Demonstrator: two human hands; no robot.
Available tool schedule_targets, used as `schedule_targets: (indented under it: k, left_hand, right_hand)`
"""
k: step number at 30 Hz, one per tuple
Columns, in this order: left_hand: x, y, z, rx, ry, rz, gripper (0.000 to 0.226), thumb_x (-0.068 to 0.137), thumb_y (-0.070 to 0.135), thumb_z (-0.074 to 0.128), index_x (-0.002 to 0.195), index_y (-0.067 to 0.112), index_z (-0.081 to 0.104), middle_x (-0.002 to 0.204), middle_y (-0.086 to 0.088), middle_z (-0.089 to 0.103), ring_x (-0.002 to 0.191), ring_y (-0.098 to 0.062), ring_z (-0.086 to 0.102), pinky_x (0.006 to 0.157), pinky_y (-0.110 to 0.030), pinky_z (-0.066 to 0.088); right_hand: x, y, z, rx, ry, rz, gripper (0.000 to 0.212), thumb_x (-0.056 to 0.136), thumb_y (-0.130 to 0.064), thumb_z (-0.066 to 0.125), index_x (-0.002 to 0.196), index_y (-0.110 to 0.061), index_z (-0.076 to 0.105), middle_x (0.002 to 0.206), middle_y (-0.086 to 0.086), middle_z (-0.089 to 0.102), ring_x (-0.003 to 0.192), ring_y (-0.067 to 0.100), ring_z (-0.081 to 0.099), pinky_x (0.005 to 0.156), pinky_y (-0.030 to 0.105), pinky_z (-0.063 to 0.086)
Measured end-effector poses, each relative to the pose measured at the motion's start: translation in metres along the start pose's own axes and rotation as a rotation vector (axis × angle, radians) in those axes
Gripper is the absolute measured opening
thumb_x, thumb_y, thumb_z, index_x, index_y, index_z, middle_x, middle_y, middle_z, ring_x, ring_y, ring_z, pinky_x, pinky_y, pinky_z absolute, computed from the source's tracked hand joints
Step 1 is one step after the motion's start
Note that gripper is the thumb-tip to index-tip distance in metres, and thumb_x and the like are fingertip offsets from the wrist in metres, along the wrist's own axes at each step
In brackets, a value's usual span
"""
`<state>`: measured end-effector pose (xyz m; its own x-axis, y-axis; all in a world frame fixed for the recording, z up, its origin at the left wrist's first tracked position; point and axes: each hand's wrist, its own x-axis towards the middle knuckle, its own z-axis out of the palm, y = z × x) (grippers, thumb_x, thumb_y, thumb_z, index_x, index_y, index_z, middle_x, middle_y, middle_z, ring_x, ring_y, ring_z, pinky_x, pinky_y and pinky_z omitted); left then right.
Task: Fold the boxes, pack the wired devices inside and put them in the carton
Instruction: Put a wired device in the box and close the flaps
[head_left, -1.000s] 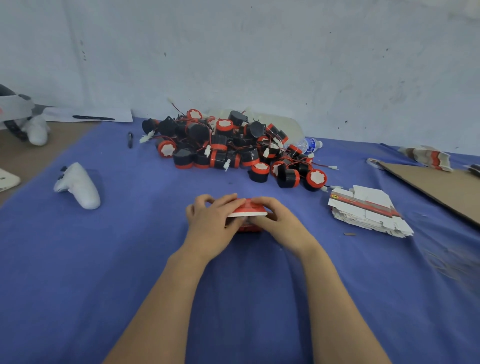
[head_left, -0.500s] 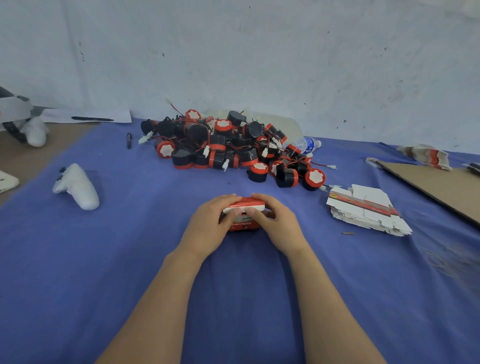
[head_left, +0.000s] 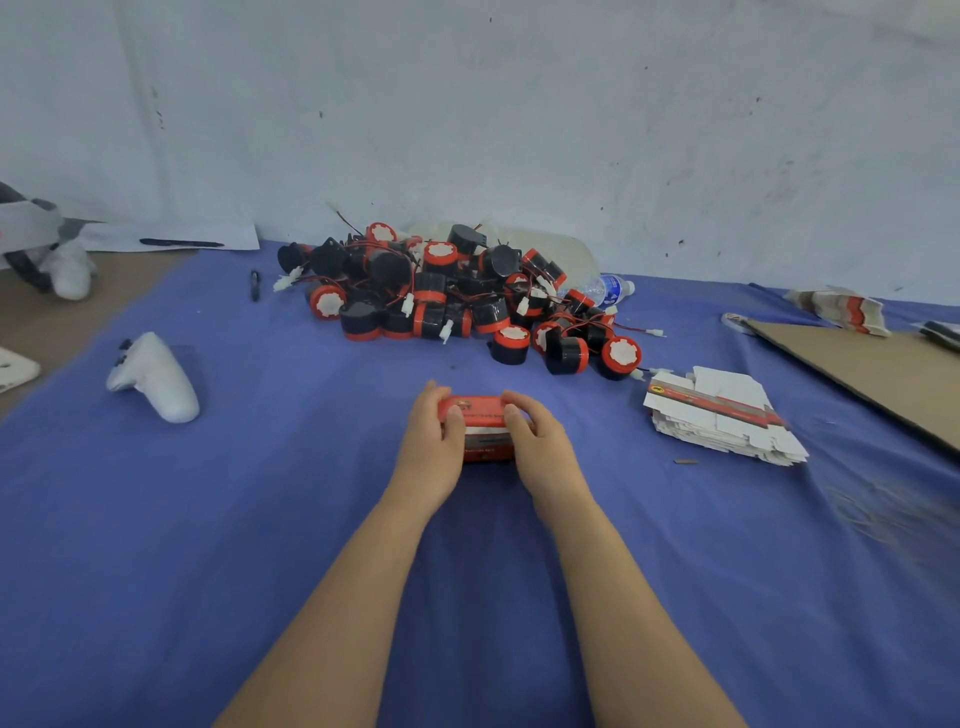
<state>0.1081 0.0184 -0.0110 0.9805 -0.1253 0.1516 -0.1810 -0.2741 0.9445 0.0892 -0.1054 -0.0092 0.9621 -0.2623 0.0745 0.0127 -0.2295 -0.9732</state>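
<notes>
While it rests on the blue cloth (head_left: 260, 519) at the near centre, the red box (head_left: 480, 427) is gripped at its 2 ends. The left hand (head_left: 434, 452) is curled round the left end and the right hand (head_left: 540, 447) round the right end, with both thumbs laid on the red top face. This 2-sided hold is judged to keep the walls square while the lid flap is pressed home. Whether a device is already inside cannot be told, since the box appears closed.

The pile of wired devices (head_left: 457, 301), black drums with red caps and trailing leads, is heaped at the far centre, within reach for the next pick. The stack of flat box blanks (head_left: 722, 421) lies just right of the hands and apart from the pile, presumably so that 1 blank can be drawn at a time. A brown cardboard sheet (head_left: 872, 374) lies at the far right; whether it belongs to the carton cannot be told. A white controller (head_left: 156, 376) lies at the left.
</notes>
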Motion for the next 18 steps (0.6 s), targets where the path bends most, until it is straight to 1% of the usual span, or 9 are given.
schedule_targets:
  k: [2, 3, 5, 7, 9, 11, 13, 15, 18]
  left_hand:
    - [-0.001, 0.001, -0.003, -0.046, -0.063, -0.091, 0.057, 0.104, 0.030, 0.032, 0.154, 0.018, 0.007, 0.160, 0.002, 0.015, 0.143, -0.016, 0.024, 0.109, -0.026, 0.024]
    - [0.000, 0.001, -0.006, -0.032, -0.097, -0.114, 0.060, 0.104, 0.032, 0.031, 0.154, 0.019, 0.001, 0.160, 0.001, 0.014, 0.143, -0.017, 0.024, 0.112, -0.029, 0.023]
    - [0.001, 0.000, -0.011, 0.012, -0.161, -0.126, 0.060, 0.104, 0.032, 0.030, 0.154, 0.018, -0.001, 0.160, -0.001, 0.016, 0.144, -0.018, 0.023, 0.115, -0.032, 0.022]
    - [0.001, 0.001, -0.014, 0.059, -0.214, -0.118, 0.061, 0.105, 0.030, 0.030, 0.153, 0.016, -0.004, 0.160, -0.001, 0.012, 0.145, -0.017, 0.019, 0.116, -0.031, 0.019]
    - [0.001, 0.002, -0.013, 0.088, -0.223, -0.111, 0.061, 0.105, 0.028, 0.029, 0.153, 0.014, -0.007, 0.161, -0.002, 0.010, 0.146, -0.017, 0.017, 0.115, -0.030, 0.018]
    - [0.001, 0.002, -0.011, 0.081, -0.205, -0.099, 0.061, 0.105, 0.025, 0.030, 0.153, 0.015, -0.007, 0.160, -0.002, 0.011, 0.145, -0.017, 0.019, 0.114, -0.030, 0.020]
    - [0.001, 0.001, -0.010, 0.010, -0.196, -0.095, 0.064, 0.104, 0.024, 0.033, 0.153, 0.021, -0.008, 0.160, 0.002, 0.010, 0.145, -0.015, 0.018, 0.114, -0.031, 0.019]
    - [0.000, 0.000, -0.011, -0.092, -0.188, -0.065, 0.065, 0.104, 0.028, 0.036, 0.152, 0.030, -0.007, 0.160, 0.007, 0.008, 0.145, -0.011, 0.017, 0.116, -0.030, 0.018]
    - [-0.004, 0.001, -0.012, -0.264, -0.155, 0.027, 0.060, 0.102, 0.026, 0.040, 0.150, 0.041, 0.006, 0.155, 0.007, 0.023, 0.140, -0.014, 0.032, 0.108, -0.028, 0.038]
  right_hand:
    - [-0.002, -0.001, 0.000, -0.027, -0.019, 0.031, 0.037, 0.103, -0.027, 0.036, 0.139, -0.021, 0.045, 0.125, -0.007, 0.050, 0.105, 0.004, 0.049, 0.084, 0.016, 0.038]
    - [-0.002, -0.002, 0.001, -0.050, -0.037, 0.026, 0.035, 0.104, -0.025, 0.033, 0.136, -0.020, 0.047, 0.128, -0.005, 0.052, 0.104, 0.003, 0.050, 0.083, 0.014, 0.039]
    - [-0.002, -0.003, 0.002, -0.067, -0.074, 0.014, 0.033, 0.104, -0.020, 0.029, 0.123, -0.021, 0.055, 0.123, 0.001, 0.060, 0.096, 0.001, 0.054, 0.074, 0.010, 0.041]
    - [-0.003, -0.004, 0.002, -0.070, -0.101, 0.011, 0.035, 0.104, -0.018, 0.027, 0.121, -0.020, 0.058, 0.118, 0.003, 0.063, 0.099, 0.007, 0.057, 0.074, 0.010, 0.042]
    - [-0.002, -0.003, 0.001, -0.089, -0.108, -0.001, 0.036, 0.105, -0.017, 0.026, 0.124, -0.018, 0.057, 0.114, 0.000, 0.063, 0.103, 0.009, 0.057, 0.073, 0.008, 0.041]
    - [-0.002, -0.001, 0.001, -0.122, -0.089, -0.021, 0.035, 0.105, -0.017, 0.028, 0.129, -0.017, 0.053, 0.105, -0.010, 0.060, 0.098, 0.002, 0.055, 0.068, 0.000, 0.039]
    - [-0.002, -0.001, 0.002, -0.124, -0.058, -0.029, 0.038, 0.104, -0.017, 0.032, 0.140, -0.015, 0.044, 0.111, -0.017, 0.056, 0.098, -0.004, 0.052, 0.074, -0.004, 0.035]
    - [-0.003, 0.000, 0.004, -0.066, -0.046, -0.056, 0.044, 0.103, -0.018, 0.039, 0.147, -0.017, 0.034, 0.131, -0.009, 0.052, 0.114, 0.002, 0.050, 0.088, 0.005, 0.037]
    - [-0.005, -0.004, 0.004, 0.173, -0.021, -0.063, 0.043, 0.103, -0.019, 0.042, 0.145, -0.026, 0.038, 0.127, 0.000, 0.059, 0.115, 0.014, 0.058, 0.094, 0.023, 0.048]
